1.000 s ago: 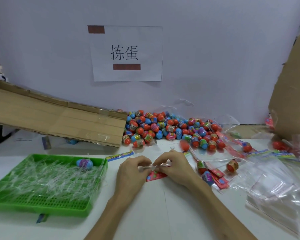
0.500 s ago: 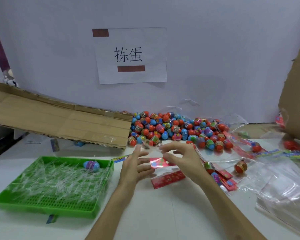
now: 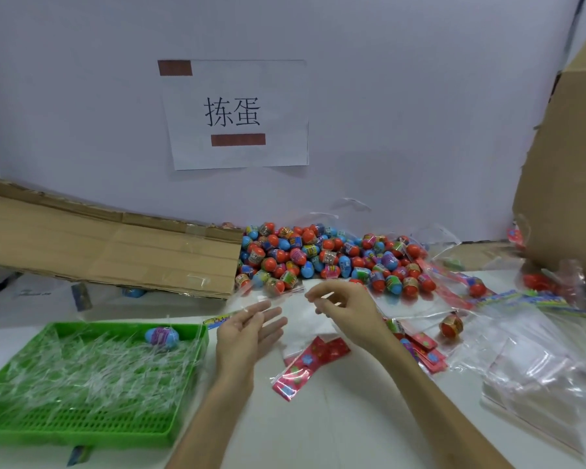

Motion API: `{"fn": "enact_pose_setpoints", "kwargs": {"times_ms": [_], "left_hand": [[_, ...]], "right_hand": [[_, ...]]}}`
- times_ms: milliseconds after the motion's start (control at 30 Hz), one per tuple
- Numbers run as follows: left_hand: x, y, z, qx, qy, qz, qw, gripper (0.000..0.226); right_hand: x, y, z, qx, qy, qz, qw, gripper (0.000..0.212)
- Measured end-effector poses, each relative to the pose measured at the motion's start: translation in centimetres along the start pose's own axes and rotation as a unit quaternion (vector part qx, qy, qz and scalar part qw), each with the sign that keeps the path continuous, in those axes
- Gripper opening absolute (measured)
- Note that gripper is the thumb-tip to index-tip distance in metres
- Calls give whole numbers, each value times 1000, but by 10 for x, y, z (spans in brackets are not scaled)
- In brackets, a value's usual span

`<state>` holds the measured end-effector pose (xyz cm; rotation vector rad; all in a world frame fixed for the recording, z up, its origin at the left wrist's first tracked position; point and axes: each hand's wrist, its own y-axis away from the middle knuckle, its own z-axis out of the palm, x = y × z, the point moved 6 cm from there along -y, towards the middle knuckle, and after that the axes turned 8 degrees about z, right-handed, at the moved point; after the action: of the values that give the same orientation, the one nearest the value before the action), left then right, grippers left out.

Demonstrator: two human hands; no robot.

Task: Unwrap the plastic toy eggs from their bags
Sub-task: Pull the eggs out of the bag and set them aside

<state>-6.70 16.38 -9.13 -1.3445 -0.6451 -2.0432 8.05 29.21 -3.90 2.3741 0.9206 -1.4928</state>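
Head view: the left hand (image 3: 247, 333) is raised over the table (image 3: 335, 431) with its fingers straight and spread, palm turned toward the other hand, holding nothing. The right hand (image 3: 347, 309) hovers just beside it, a small gap between them, its fingers loosely curled with thumb and forefinger close together. Whether they pinch clear film cannot be told.

Below and between the hands lies a bag (image 3: 310, 365): a red printed header strip with small flower marks, and clear film running from it up under the right hand. No egg shows inside it.

Behind the hands, against the wall, is a heap of eggs (image 3: 332, 258). They are small and glossy, mostly red or blue, a few purple or green, each with a bright printed band round its middle. Some at the right edge of the heap sit in clear film with red strips. A red egg (image 3: 451, 325) with a gold band lies alone to the right of the right hand, near loose red headers (image 3: 427, 355).

Further right is a pile of empty clear bags (image 3: 538, 370), and behind it a cardboard box (image 3: 569, 181).

To the left, a green mesh tray (image 3: 82, 436) holds a mass of clear strips (image 3: 82, 367) and one blue egg (image 3: 162, 336) with a purple band, near its far rim. Flat cardboard (image 3: 99, 248) slopes behind the tray. A paper sign (image 3: 237, 113) is stuck to the wall.
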Motion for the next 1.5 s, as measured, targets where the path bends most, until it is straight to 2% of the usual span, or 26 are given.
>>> {"fn": "enact_pose_setpoints", "kwargs": {"times_ms": [133,200,267,367,400,467,600,700,767,867,1000,1067,1100,1167,1233,1300,1367,1500], "left_hand": [[-2,-1,-2,6,32,3,999,18],[-2,-1,-2,10,47,3,999,14],[-1,1,-3,11,52,6,999,13],[2,2,-4,15,61,18,998,12],[3,2,-3,19,59,19,998,12],[2,1,-2,25,62,16,998,12],[9,3,0,25,51,45,997,12],[27,7,-4,57,-21,156,986,8],[43,16,-5,79,-70,248,963,7],[62,31,-4,111,-155,386,903,7],[76,49,0,141,-291,545,773,20],[75,50,3,126,-347,592,717,22],[73,47,5,108,-376,596,701,20],[62,35,9,54,-452,547,702,20],[41,18,11,-9,-538,436,721,18],[24,5,11,-53,-598,338,725,20],[19,1,8,-58,-611,296,732,19],[24,0,2,-18,-603,295,741,14]], "right_hand": [[-2,-28,3,19,36,15,999,16],[-7,-48,12,26,87,3,996,21],[-13,-69,27,-5,136,-15,991,27],[-8,-93,58,-96,222,-12,970,37],[-2,-97,66,-107,253,-9,962,36],[5,-102,73,-80,275,-14,958,29],[8,-99,64,-25,213,-12,977,15],[2,-82,35,43,43,18,998,5],[-2,-61,16,70,-110,33,991,5],[-2,-34,4,79,-228,35,970,16],[-3,-16,-2,92,-293,42,951,46],[-7,-14,-4,108,-290,30,950,51],[-9,-14,-5,115,-279,20,953,53],[-8,-13,-6,120,-237,5,964,52],[-5,-11,-8,116,-178,-3,977,43],[-1,-11,-11,96,-136,-2,986,31],[1,-11,-13,58,-113,-3,992,21],[4,-11,-2,-13,-24,-9,1000,11]]}}
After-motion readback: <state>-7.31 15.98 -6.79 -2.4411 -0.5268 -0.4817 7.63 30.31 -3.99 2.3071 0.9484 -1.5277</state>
